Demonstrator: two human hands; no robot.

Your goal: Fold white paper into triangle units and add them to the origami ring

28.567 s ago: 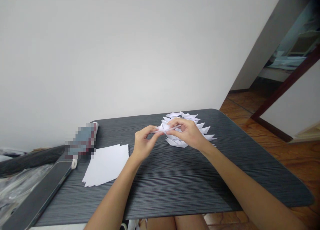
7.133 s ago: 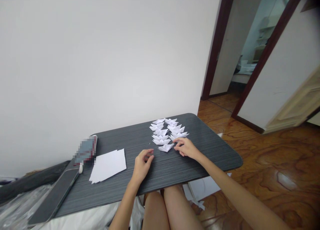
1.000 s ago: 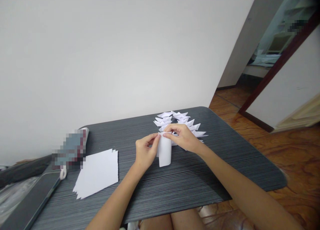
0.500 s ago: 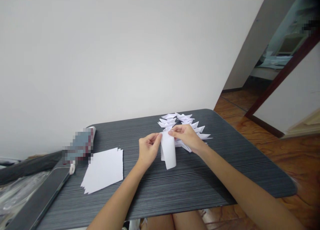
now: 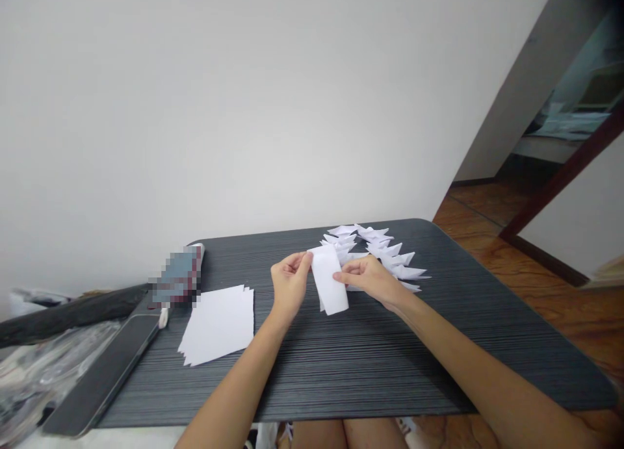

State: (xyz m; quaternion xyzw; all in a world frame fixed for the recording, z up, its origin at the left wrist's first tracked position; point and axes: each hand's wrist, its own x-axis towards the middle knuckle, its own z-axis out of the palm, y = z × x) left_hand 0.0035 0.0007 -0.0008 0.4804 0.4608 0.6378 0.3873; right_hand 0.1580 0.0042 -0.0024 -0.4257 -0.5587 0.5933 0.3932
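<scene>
A white sheet of paper (image 5: 330,281), folded over in half, hangs above the dark striped table (image 5: 370,358). My left hand (image 5: 288,285) pinches its upper left corner. My right hand (image 5: 369,278) pinches its right edge about halfway down. Just behind my right hand lie two rows of several small folded white paper shapes (image 5: 385,251) on the table. A stack of flat white sheets (image 5: 220,323) lies to the left of my left hand.
A blurred-out grey and red object (image 5: 178,279) lies at the table's back left, beside a dark flat device (image 5: 104,371) on the left edge. A white wall stands close behind. Wooden floor (image 5: 560,293) and a doorway are to the right.
My right hand has slid from the paper's top edge down its right side. The folded sheet has lifted slightly and tilted. The camera has shifted a little.
</scene>
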